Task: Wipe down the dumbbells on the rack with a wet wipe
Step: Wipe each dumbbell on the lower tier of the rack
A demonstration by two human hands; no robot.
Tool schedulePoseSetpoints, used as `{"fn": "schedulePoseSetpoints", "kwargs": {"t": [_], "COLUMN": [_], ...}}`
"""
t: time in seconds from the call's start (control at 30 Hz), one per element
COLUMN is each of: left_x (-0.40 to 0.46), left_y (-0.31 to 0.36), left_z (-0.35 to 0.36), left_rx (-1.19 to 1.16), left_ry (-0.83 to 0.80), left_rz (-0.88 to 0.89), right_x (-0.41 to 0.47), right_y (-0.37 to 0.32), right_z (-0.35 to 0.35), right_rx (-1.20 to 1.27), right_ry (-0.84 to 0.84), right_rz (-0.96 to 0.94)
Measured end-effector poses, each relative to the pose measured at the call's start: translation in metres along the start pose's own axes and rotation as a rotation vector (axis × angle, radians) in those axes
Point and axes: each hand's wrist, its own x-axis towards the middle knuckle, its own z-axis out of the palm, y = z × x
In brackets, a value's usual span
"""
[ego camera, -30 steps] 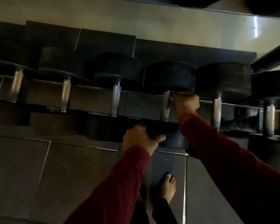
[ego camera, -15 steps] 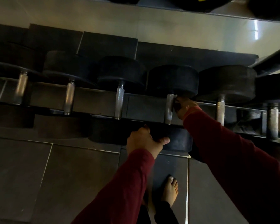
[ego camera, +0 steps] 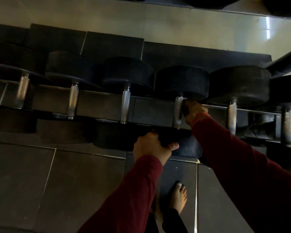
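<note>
From my remote seat, the view sits a touch lower than half a second back, so the row of black round-headed dumbbells with knurled steel handles (ego camera: 125,105) rides a little further down the frame on the dark metal rack (ego camera: 151,111); the hands themselves have barely shifted. On the left the dumbbells lie side by side untouched, their handles pointing toward me. My left hand (ego camera: 151,147) stays planted on the near black head of the fourth dumbbell (ego camera: 181,81), fingers curled over its top edge and the thumb stretched out to the right along its face, so it is clenched on that head. To the right of it, my right hand (ego camera: 192,111) remains pressed against the right side of that same dumbbell's steel handle, just under the far head, fingers closed around something I cannot make out in the gloom; no wet wipe is clearly visible, so I cannot tell what it grips. Both dark red sleeves (ego camera: 242,174) reach in from below. A bare foot (ego camera: 179,197) stands on the grey tiled floor (ego camera: 74,182) between them. I can read no brand, number or lettering on any head.
</note>
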Motion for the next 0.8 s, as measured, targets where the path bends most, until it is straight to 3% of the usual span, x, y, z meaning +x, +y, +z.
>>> {"fn": "schedulePoseSetpoints", "kwargs": {"t": [0.17,0.27,0.37,0.47,0.6,0.8], "left_x": [-0.001,-0.003,-0.003,-0.002,-0.004,-0.005], "left_y": [0.0,0.001,0.001,0.0,0.0,0.002], "left_z": [0.001,0.0,0.0,0.0,-0.001,-0.004], "left_rx": [0.01,0.005,0.0,0.009,0.003,0.003], "left_ry": [0.02,0.034,0.037,0.039,0.033,0.028], "left_rz": [-0.011,-0.008,-0.014,-0.015,-0.02,-0.026], "right_x": [-0.019,-0.017,-0.016,-0.019,-0.013,-0.004], "right_y": [0.003,0.006,0.004,0.005,0.009,0.012], "right_z": [0.002,0.005,0.01,0.01,0.004,-0.011], "right_rx": [0.002,-0.191,-0.604,-0.809,-0.917,-1.365], "right_ry": [0.179,0.234,0.323,0.336,0.28,-0.037], "right_rz": [-0.172,-0.287,-0.498,-0.609,-0.769,-1.397]}}
